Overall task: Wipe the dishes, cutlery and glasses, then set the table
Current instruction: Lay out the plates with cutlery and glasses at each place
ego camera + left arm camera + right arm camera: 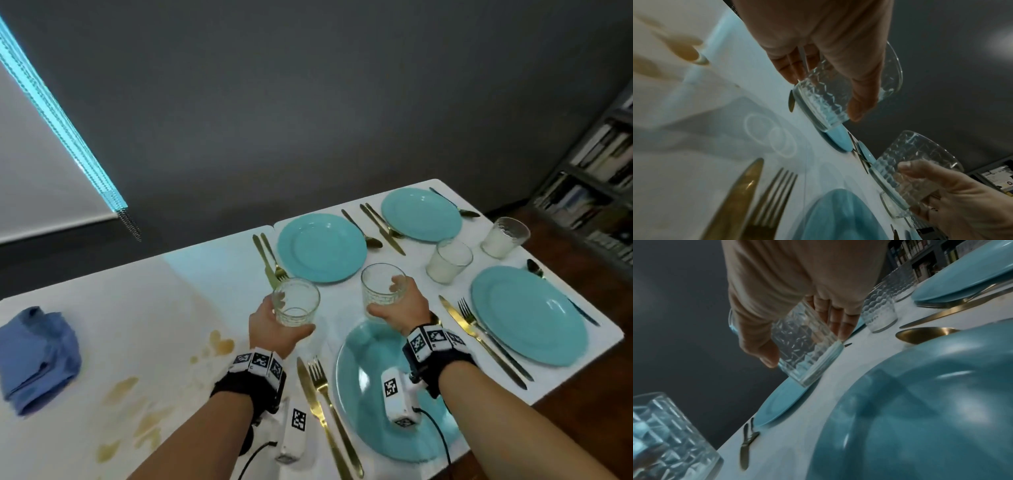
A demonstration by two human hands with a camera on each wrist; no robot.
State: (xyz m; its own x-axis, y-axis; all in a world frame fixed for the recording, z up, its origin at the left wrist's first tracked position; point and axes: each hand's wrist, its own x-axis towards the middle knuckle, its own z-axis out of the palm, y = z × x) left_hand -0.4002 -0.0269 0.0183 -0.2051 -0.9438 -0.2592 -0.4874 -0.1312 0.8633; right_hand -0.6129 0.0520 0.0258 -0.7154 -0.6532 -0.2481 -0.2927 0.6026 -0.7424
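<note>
The person stands at a white table (212, 274) and holds one glass in each hand. The left hand (270, 325) grips a clear patterned glass (296, 301): the thumb lies on the near side and the fingers curl round the far side. In the left wrist view this glass is above the table, not touching it, and tilted. The right hand (404, 308) holds a second glass (383, 289) in the same way, just beyond the far rim of the nearest plate (363, 394). In the right wrist view the base of this glass is also clear of the table.

Four turquoise plates are on the table. The nearest plate is under the right forearm, with a gold knife (310, 394) and a gold fork (322, 383) just beside it on its left. A second plate (322, 253) lies further away, behind the two held glasses. A third plate (421, 214) is at the far corner, and a fourth plate (527, 315) is on the right side. Two more glasses (448, 262) (505, 236) stand upright between the far plate and the right plate.

A folded blue cloth (37, 356) lies well apart, on the left part of the table. Some yellowish stains (219, 344) are on the table between the cloth and the left hand.
</note>
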